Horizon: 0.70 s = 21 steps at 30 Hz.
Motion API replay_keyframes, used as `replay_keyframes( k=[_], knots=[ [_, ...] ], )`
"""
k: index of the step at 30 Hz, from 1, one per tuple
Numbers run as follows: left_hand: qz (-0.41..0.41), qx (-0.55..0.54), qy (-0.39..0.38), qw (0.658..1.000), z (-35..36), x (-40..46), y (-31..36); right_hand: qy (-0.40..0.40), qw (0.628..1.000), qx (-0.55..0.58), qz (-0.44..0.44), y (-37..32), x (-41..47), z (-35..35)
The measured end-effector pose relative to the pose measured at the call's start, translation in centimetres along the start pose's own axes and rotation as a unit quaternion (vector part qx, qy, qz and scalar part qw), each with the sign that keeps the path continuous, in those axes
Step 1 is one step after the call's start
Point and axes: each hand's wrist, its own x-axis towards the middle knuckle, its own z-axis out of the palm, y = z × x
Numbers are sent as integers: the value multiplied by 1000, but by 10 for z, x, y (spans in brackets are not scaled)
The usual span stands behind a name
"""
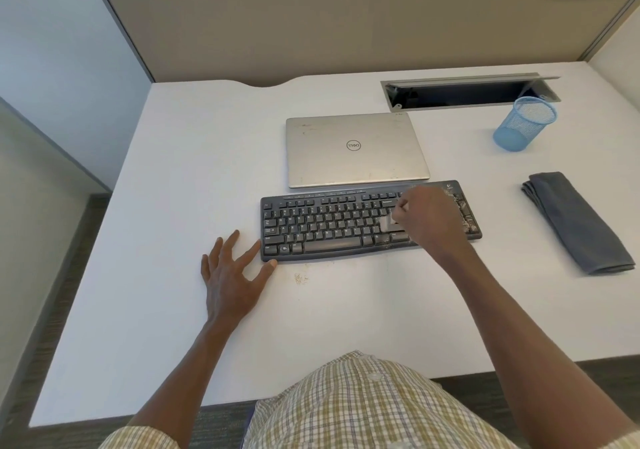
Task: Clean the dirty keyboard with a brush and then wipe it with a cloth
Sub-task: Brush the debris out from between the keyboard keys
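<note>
Keyboard (332, 226) sits flat on the white table (173, 171), long edge toward the person, just in front of a closed silver laptop (356, 150).

Right hand (427, 218) is over the keyboard's right half, fingers curled in a tight grip on a small brush (387, 223). Only the pale bristle end shows, sticking out to the left of the knuckles and down onto the keys near the right end of the main block. The handle is hidden inside the fist, so I can't tell its shape. The brush is below and left of the grip and touches the keys.

Left hand (230, 272) lies flat on the table at the keyboard's left end, fingers spread and straight, holding nothing. Index fingertip and thumb tip touch the keyboard's near-left corner.

Crumbs (467, 220) lie thick on the number-pad keys at the far right, just beyond the right hand. A small patch of debris (300, 278) is on the table just in front of the keyboard.

The folded grey cloth (575, 223) lies on the table well to the right, apart from both hands. A blue mesh pen cup (524, 124) stands behind it, near an open cable tray (467, 93) set into the table.
</note>
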Motion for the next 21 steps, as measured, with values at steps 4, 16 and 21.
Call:
replay_keyframes(
  k=[4,16,21],
  knots=[
    [3,-2,3,1000,0,1,1,-45,999,-15,-20,-5,-1,-1],
    [3,-3,1,1000,0,0,-1,-32,999,12,-26,-14,-9,0],
    [1,1,1,1000,-1,0,1,-35,999,6,-39,-13,-11,-1]
  ],
)
